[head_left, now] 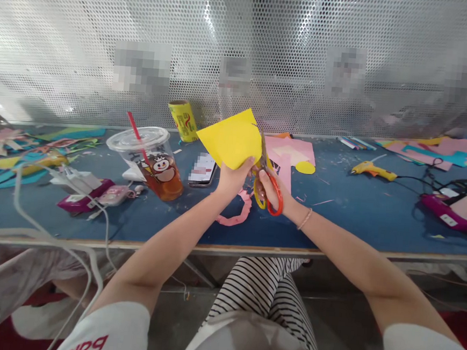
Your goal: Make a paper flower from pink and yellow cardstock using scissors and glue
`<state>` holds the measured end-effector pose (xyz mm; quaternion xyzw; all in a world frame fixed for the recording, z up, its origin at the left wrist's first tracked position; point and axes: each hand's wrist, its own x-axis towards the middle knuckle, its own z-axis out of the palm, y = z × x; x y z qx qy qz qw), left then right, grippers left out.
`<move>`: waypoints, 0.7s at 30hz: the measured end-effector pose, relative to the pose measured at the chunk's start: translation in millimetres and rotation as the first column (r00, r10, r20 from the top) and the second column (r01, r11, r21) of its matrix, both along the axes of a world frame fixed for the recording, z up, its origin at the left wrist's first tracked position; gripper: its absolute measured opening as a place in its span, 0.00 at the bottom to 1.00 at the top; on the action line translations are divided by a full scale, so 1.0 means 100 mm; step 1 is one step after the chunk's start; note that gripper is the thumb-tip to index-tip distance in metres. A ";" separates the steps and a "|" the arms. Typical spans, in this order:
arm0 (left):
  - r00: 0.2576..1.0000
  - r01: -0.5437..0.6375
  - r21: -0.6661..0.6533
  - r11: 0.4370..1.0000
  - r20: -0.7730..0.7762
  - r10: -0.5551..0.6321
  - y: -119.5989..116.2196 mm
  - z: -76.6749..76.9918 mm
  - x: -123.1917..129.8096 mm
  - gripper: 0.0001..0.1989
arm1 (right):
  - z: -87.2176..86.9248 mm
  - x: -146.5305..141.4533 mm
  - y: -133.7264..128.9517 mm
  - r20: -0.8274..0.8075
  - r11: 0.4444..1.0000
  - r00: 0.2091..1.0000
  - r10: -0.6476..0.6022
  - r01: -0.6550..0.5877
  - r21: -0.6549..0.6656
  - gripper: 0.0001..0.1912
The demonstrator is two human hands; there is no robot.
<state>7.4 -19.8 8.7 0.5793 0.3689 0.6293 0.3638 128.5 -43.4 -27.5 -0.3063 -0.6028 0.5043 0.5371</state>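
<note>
My left hand (239, 171) pinches the lower edge of a sheet of yellow paper (232, 140), held up above the table. My right hand (270, 190) is wrapped around the handles of a pair of scissors (275, 202), one loop red and the other yellow. The blades point upward along the right side of the paper, where a cut edge shows near its top corner. Below my hands a curled pink paper strip (236, 218) lies on the table. A yellow paper circle (305, 167) rests to the right, beside sheets of pink paper (289, 152).
A plastic drink cup (159, 161) with a red straw stands to the left, near a phone (202, 170) and a yellow can (182, 121). Power strips (80, 195) with cables lie at left. A yellow glue gun (373, 170) lies at right. A perforated metal panel (267, 48) rises behind.
</note>
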 end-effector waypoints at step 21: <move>1.000 0.001 -0.006 1.000 -0.024 -0.001 0.07 -0.02 -0.03 0.11 | -0.05 0.01 0.05 -0.058 1.000 0.998 -0.009 0.007 -0.028 0.20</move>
